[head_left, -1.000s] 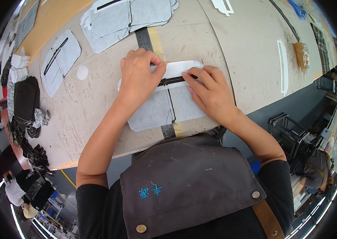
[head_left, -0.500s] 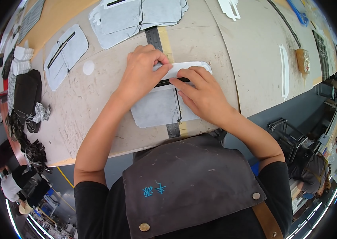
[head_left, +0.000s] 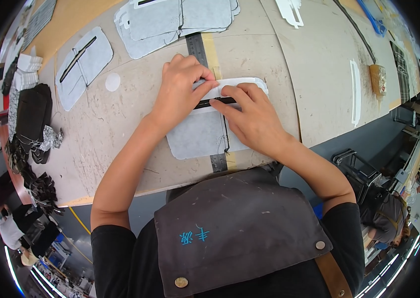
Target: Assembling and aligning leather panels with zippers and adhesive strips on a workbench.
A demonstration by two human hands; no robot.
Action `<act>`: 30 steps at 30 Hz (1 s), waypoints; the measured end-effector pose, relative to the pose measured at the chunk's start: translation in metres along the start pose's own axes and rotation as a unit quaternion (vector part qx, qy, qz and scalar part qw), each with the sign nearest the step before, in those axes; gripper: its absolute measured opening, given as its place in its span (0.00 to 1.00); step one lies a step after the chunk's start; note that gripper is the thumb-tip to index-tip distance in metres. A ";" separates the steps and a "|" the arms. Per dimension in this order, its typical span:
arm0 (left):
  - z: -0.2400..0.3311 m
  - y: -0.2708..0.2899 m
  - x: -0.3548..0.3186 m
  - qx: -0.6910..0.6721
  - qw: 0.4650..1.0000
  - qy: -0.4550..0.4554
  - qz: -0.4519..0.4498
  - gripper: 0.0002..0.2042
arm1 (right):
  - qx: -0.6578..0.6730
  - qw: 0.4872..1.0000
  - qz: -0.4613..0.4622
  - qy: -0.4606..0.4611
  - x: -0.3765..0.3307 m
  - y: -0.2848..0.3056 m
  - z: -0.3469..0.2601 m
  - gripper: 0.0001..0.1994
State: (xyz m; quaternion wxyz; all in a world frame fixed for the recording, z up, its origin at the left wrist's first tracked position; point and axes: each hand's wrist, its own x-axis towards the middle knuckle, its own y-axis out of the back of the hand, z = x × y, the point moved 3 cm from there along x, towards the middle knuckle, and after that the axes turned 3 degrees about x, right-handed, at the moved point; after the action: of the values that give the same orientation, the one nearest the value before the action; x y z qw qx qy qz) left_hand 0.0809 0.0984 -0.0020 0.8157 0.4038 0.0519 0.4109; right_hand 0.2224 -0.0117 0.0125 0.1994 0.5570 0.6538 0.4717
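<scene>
A light grey fabric panel (head_left: 195, 138) lies on the worktable in front of me, with a dark thread line down it. Across its upper part runs a white strip (head_left: 246, 83), and below that a narrow black slot (head_left: 203, 104). My left hand (head_left: 182, 89) has its thumb and forefinger pinched together at the white strip's upper edge. Resting on the strip and slot, my right hand (head_left: 254, 116) has bent fingers spread apart; its fingertips partly cover the slot. Under the panel passes a dark metal ruler (head_left: 197, 48) beside a yellowish tape.
Stacked grey panels (head_left: 153, 27) lie at the far side, and a single panel (head_left: 84, 67) to the left. Near it is a white disc (head_left: 112, 82). Dark fabric pieces (head_left: 33, 109) sit at the left edge. To the right are a white strip-shaped piece (head_left: 355, 92) and a tan block (head_left: 378, 79).
The whole view has shifted slightly. Both hands keep nearly the same place on the panel, with the right fingers moved only a little.
</scene>
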 end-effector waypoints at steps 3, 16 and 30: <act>0.001 0.001 0.001 0.010 1.000 -0.019 0.004 0.05 | -0.014 1.000 0.000 0.002 -0.003 -0.002 0.000 0.17; 0.004 0.007 0.004 -0.036 0.999 0.035 0.000 0.05 | -0.007 1.000 -0.011 0.008 0.000 -0.004 -0.002 0.21; -0.012 0.024 -0.023 0.037 0.999 0.027 0.007 0.08 | 0.049 0.998 -0.014 0.030 0.010 -0.012 -0.004 0.21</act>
State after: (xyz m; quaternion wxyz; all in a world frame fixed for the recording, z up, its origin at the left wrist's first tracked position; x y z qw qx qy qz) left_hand 0.0458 0.0976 0.0013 0.7959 0.4225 0.0863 0.4250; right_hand 0.2094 -0.0031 0.0067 0.1587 0.5425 0.6893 0.4531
